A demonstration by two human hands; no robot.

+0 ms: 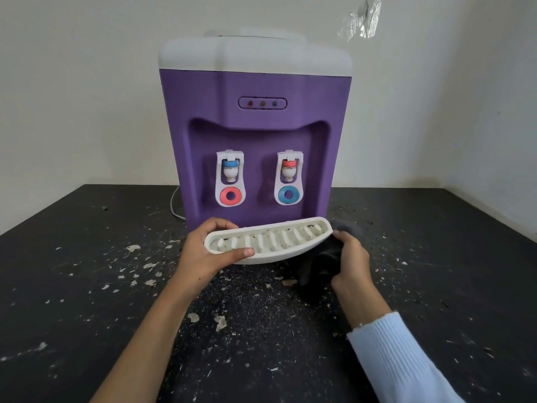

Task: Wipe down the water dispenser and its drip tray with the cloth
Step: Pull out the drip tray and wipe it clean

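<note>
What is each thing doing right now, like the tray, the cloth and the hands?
table, littered with pale flakes.
water dispenser, upright on the table.
drip tray, held tilted in front of the dispenser, dark specks in its grille.
cloth, dark, bunched up.
left hand, grips the tray's left end.
right hand, holds the cloth at the tray's right end.

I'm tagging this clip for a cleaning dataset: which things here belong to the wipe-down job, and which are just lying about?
Job:
water dispenser
drip tray, held in the left hand
dark cloth, gripped by the right hand

Lying about:
pale flakes on the black table
white cable beside the dispenser
shiny scrap on the wall
</note>
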